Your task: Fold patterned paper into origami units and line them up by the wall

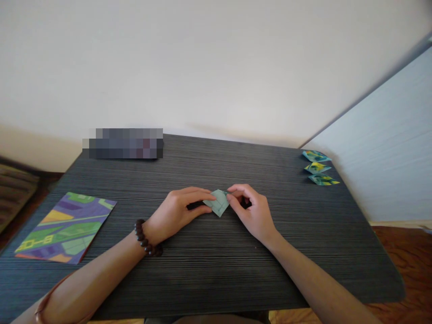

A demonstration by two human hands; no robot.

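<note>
A small pale green piece of folded paper [220, 203] lies near the middle of the dark table, one corner pointing toward me. My left hand [184, 204], with a dark bead bracelet [144, 238] at its wrist, has thumb and fingers closed on the paper's left side. At the right corner, my right hand [251, 207] pinches the paper between thumb and index finger. Creases cross its face; the underside is hidden.
Patterned paper sheets [65, 229] lie at the table's left. Several folded paper pieces would overlap none; three pointed ones [317, 168] sit at the far right. A blurred-out dark object [124, 144] rests at the back left, by the wall [216, 67].
</note>
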